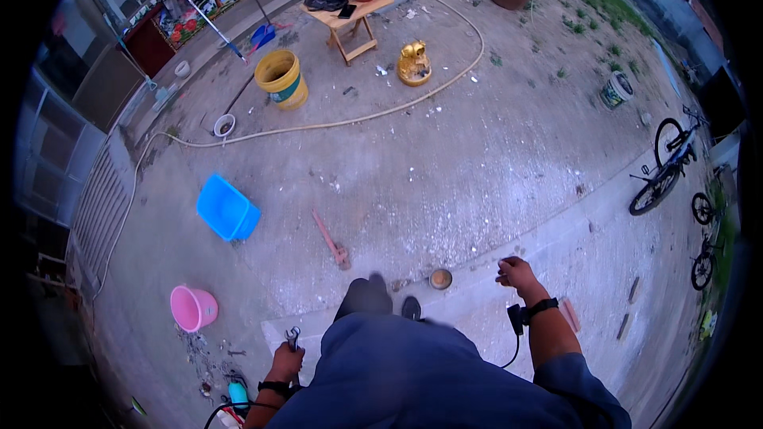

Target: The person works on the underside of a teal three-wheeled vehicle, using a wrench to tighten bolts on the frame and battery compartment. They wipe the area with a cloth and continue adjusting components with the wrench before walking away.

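Observation:
My left hand [287, 362], low at the left of my body, is closed around a metal open-end wrench [293, 337] whose jaw points up. Out to the right is my right hand [517, 273], with its fingers curled together; whatever they may pinch is too small to make out. Between my feet and that hand, a small round tin [440, 278] with brownish contents sits on the concrete. A reddish pipe wrench [332, 242] lies on the ground ahead of my feet. Another small wrench [236, 353] lies to the left of my left hand.
A pink bucket [193, 308] and a blue basin [227, 208] stand at left. Farther off are a yellow bucket [282, 81], a golden figurine [414, 63], a hose [350, 121] and a wooden folding table [362, 12]. Bicycles [668, 163] are at right, and bricks [570, 314] lie beyond my right forearm.

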Motion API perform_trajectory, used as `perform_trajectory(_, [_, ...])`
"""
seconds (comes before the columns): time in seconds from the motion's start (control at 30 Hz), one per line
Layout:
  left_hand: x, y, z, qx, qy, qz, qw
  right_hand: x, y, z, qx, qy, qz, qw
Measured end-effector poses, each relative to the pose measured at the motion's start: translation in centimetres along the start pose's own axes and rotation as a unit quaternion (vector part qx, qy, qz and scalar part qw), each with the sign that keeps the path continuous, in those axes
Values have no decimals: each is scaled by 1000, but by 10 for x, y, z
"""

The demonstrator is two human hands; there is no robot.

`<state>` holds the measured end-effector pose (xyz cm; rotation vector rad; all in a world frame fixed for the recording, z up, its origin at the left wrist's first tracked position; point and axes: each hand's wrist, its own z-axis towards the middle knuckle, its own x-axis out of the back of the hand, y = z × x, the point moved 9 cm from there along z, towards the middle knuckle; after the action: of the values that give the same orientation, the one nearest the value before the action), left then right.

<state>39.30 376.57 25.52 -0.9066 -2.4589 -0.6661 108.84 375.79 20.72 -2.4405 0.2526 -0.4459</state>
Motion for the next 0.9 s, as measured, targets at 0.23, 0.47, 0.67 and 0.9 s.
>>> perform_trajectory(0.23, [58, 169, 167, -54, 5, 13, 998, -74, -216, 145, 114, -50, -104, 987])
perform_trajectory(0.47, [135, 435, 341, -493, 133, 276, 814, -106, -342, 248, 88, -49, -162, 982])
perform_trajectory(0.67, [175, 575, 450, -499, 64, 481, 718, -72, -394, 321, 18, -7, -162, 987])
perform_trajectory(0.9, [224, 662, 514, -481, 67, 403, 776, -78, -491, 454, -30, 2, -88, 996])
